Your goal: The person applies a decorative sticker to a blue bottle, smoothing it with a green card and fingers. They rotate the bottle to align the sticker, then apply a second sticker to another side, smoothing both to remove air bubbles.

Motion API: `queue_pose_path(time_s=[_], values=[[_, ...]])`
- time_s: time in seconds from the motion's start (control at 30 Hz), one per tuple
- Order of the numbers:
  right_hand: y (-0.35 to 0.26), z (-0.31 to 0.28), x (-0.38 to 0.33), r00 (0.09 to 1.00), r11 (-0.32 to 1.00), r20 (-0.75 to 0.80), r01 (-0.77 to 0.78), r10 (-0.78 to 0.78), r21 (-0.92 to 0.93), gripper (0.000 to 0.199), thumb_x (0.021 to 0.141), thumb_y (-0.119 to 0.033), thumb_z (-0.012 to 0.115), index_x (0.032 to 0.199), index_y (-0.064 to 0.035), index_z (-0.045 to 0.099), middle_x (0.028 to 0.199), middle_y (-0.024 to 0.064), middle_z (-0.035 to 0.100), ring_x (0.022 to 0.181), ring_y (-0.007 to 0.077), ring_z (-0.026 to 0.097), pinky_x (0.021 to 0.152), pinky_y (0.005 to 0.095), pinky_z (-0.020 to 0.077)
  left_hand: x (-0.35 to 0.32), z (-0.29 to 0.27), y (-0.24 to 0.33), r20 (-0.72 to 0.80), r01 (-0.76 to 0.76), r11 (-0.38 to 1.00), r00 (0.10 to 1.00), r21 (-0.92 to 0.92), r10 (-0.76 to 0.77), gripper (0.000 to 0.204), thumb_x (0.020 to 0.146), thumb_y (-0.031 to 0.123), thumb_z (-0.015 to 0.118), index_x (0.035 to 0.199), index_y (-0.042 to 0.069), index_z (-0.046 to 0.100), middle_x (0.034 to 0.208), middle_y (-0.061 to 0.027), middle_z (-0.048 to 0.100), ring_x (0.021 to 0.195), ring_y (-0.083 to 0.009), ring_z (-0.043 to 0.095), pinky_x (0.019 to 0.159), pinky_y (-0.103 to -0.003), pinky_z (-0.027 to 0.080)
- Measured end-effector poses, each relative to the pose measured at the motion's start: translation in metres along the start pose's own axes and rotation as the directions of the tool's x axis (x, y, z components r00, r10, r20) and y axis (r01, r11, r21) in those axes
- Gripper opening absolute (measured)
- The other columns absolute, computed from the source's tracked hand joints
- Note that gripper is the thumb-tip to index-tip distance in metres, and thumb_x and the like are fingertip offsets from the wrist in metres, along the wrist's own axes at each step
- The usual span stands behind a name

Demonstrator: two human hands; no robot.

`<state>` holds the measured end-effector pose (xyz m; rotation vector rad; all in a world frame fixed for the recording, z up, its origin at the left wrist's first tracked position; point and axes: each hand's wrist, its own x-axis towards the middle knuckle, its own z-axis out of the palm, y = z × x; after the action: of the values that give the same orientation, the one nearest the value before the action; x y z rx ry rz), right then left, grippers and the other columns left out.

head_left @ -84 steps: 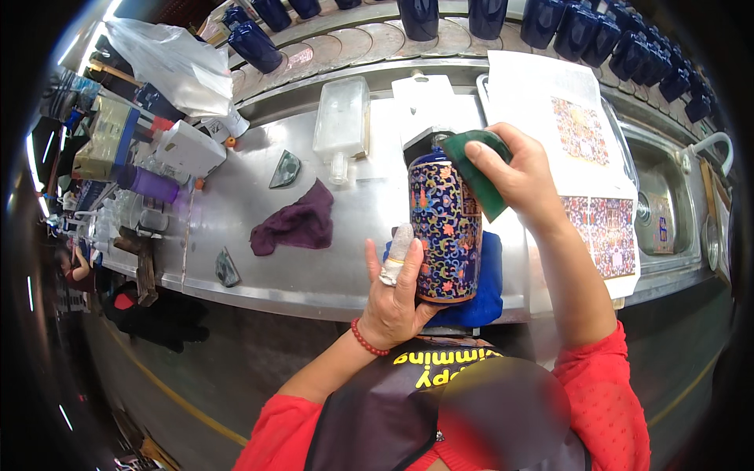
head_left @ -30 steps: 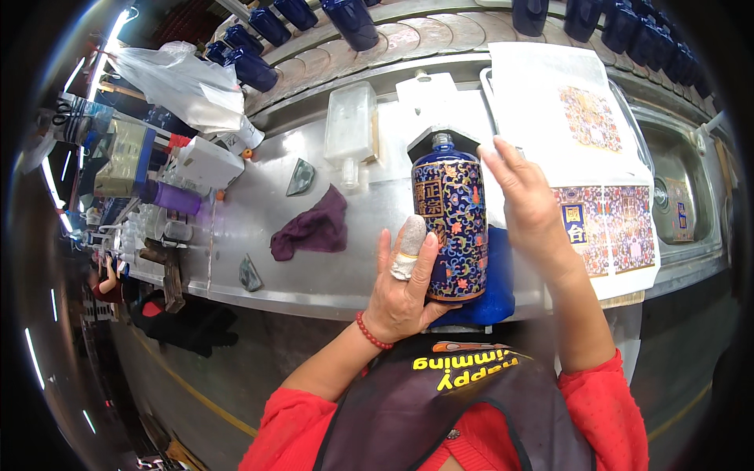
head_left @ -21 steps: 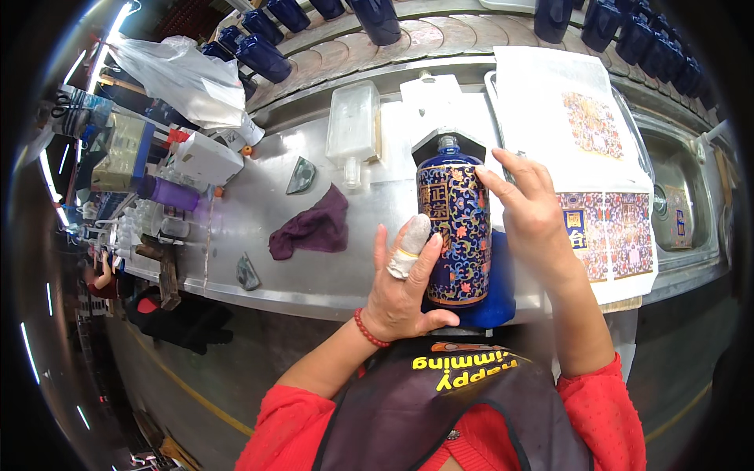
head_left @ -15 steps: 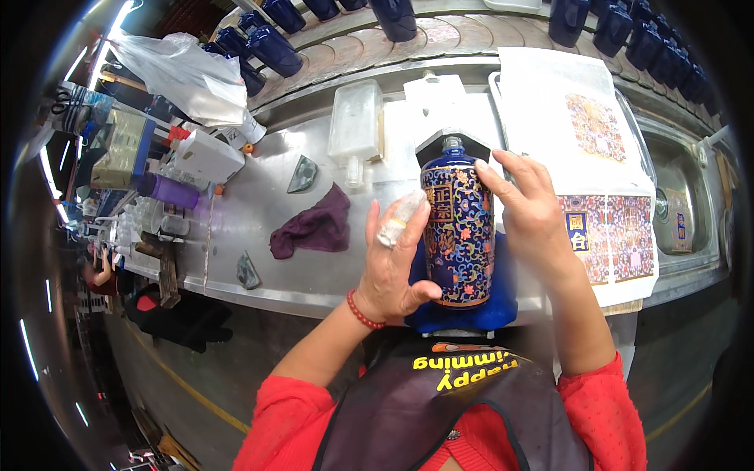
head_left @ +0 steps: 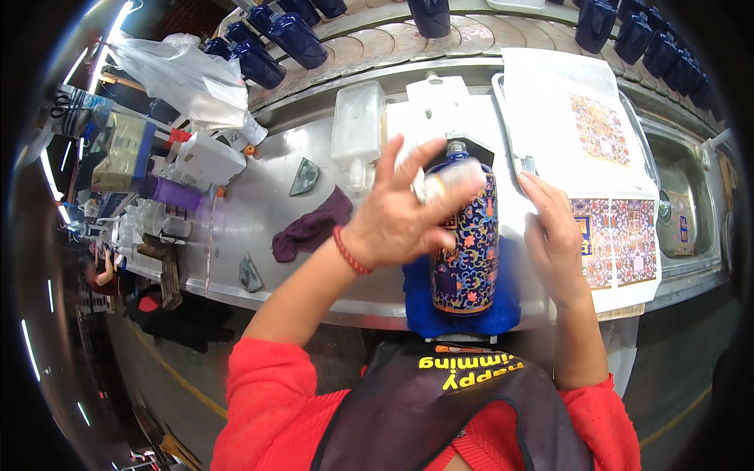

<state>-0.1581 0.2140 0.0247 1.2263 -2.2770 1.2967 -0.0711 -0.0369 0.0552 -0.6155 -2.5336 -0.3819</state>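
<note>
One glossy, round-shouldered blue bottle, florally patterned, sits over a soft blue cloth, neck toward twelve o'clock. At its ten, the person's left hand spreads its fingers, one wrapped in white; blur hides whether they touch it. At three, the right hand keeps its fingers close together, perhaps pinching a small grey object. Between nine and ten lie two flat, angular green pieces and one crumpled purple cloth.

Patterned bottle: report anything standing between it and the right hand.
Nothing visible stands between the right hand and the patterned bottle; they are apart. The left hand, blurred, covers part of its upper left.
</note>
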Motion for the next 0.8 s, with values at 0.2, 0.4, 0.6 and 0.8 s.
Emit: queue_pose_path(time_s=[0.2,0.4,0.6,0.8], values=[[0.006,-0.002,-0.005,1.0,0.999,-0.007,-0.009,0.01,0.047,0.053,0.086,0.013,0.055,0.137,0.0011,0.06,0.131,0.0217,0.065,0.119,0.0369,0.062,0.102,0.0415,0.0487,0.006,0.003,-0.012,0.041,-0.007,0.999,0.999,-0.05,0.009,0.063,0.104,0.064,0.033,0.144,0.024,0.062,0.121,-0.0019,0.073,0.142,-0.0306,0.045,0.123,-0.059,0.013],[-0.007,0.002,0.012,0.957,0.905,-0.053,-0.252,0.287,0.342,0.044,0.092,0.006,0.059,0.136,0.0023,0.058,0.117,0.0198,0.071,0.104,0.0312,0.071,0.091,0.0381,0.0548,0.013,0.009,-0.024,-0.022,0.045,0.979,0.998,-0.198,-0.051,0.058,0.106,0.057,0.041,0.142,0.018,0.063,0.112,-0.0024,0.076,0.136,-0.0329,0.048,0.123,-0.059,0.014],[-0.006,0.013,0.062,0.966,0.83,0.193,-0.247,0.172,0.501,0.024,0.101,-0.018,0.065,0.116,0.0001,0.064,0.099,0.0065,0.068,0.091,0.0098,0.062,0.08,0.0248,0.0508,0.001,0.017,-0.018,-0.053,0.187,0.963,0.978,-0.192,-0.201,0.06,0.107,0.051,0.045,0.146,0.007,0.056,0.123,-0.01,0.072,0.136,-0.0352,0.046,0.121,-0.059,0.016],[0.009,0.015,0.05,0.787,0.538,0.172,-0.545,0.592,0.643,0.023,0.099,-0.017,0.067,0.113,0.0009,0.065,0.091,0.0065,0.071,0.08,0.0117,0.066,0.07,0.027,0.0545,-0.032,0.01,0.035,-0.191,0.305,0.915,0.914,-0.263,-0.359,0.076,0.1,0.06,0.051,0.15,0.003,0.049,0.144,-0.0204,0.057,0.14,-0.0437,0.038,0.121,-0.059,0.014]])
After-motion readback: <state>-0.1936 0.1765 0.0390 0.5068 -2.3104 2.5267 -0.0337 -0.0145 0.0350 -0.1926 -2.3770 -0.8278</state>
